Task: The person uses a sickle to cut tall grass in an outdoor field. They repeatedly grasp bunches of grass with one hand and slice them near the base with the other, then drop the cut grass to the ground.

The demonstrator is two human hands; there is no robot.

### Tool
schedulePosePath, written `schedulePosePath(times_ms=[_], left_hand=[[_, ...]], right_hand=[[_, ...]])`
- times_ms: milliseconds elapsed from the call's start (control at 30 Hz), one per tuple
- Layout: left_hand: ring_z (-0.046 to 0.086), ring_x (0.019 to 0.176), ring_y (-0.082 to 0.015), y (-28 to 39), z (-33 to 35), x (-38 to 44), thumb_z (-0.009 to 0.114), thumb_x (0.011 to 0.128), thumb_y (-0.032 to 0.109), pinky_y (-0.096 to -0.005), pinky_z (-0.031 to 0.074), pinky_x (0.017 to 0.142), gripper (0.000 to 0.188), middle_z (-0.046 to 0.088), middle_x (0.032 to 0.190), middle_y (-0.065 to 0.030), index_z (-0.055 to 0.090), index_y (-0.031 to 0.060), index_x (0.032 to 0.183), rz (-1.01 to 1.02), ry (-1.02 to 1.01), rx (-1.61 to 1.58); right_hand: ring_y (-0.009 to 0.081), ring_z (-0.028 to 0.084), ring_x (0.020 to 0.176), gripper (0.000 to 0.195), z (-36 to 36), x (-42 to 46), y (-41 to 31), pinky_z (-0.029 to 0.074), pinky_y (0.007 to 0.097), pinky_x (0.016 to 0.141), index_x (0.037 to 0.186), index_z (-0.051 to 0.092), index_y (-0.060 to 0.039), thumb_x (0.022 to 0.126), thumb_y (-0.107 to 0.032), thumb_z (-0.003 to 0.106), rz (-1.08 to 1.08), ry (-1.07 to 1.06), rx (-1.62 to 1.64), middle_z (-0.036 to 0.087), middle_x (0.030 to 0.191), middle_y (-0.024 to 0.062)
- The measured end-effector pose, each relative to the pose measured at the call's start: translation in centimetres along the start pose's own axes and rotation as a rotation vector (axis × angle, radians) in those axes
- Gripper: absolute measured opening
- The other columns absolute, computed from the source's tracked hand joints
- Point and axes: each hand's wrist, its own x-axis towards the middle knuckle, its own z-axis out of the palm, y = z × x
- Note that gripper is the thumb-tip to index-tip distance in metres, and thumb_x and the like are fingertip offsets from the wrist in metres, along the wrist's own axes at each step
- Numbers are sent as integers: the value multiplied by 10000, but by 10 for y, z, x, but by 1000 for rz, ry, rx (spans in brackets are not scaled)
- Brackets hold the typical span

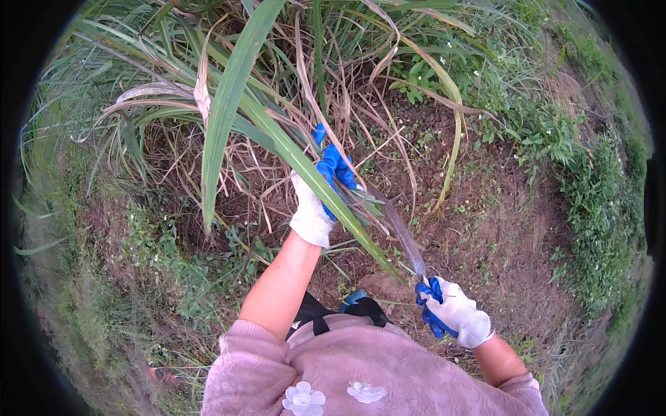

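Note:
My left hand (323, 190), in a white knit glove with a blue coated palm, is closed around a bundle of long grass leaves (291, 140). The bundle's upper part fans out to the upper left, and its short ends poke out to the lower right of the fist. In the same kind of glove, my right hand (450, 312) grips a sickle at its near end; the handle is hidden in the fist. The dark, curved sickle blade (405, 234) reaches up and left, its far end beside the short ends of the bundle. Whether it touches them I cannot tell.
A dense clump of tall grass (343, 52) with dry brown leaves stands in front of me. Leafy weeds with small white flowers (541, 132) grow at the right, and more weeds (166, 265) at the left. Reddish soil (489, 218) slopes between them. A blue shoe (354, 299) shows below me.

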Motion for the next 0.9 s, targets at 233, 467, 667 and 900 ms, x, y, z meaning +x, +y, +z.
schedulePosePath(times_ms=[233,467,667,900], left_hand=[[388,527,-86,120,-161,-75,483,815,164,-221,327,437,520,449,693,31,316,238,1302,339,536,233],[345,509,-77,144,-289,-312,385,826,156,-231,282,437,455,425,654,41,331,179,1277,616,1222,159],[367,489,-69,121,-303,-461,434,805,107,-201,309,437,302,434,613,37,444,109,1107,981,1671,-4],[405,503,-84,75,-317,-510,474,802,117,-218,346,455,429,503,677,8,396,111,1224,993,1786,-102]], right_hand=[[117,496,508,82,-2,52,18,385,280,370,914,500,-65,841,-89,471,-55,47,188,507,661,20],[130,500,478,143,34,82,5,393,296,388,841,462,-58,843,-198,492,-118,-302,-96,489,598,36],[88,451,436,119,67,88,-18,378,263,366,833,493,-78,848,-196,499,-265,-402,-388,475,609,6],[98,467,459,151,95,93,-15,386,269,391,809,502,-63,831,-212,517,-316,-467,-528,493,588,13]])
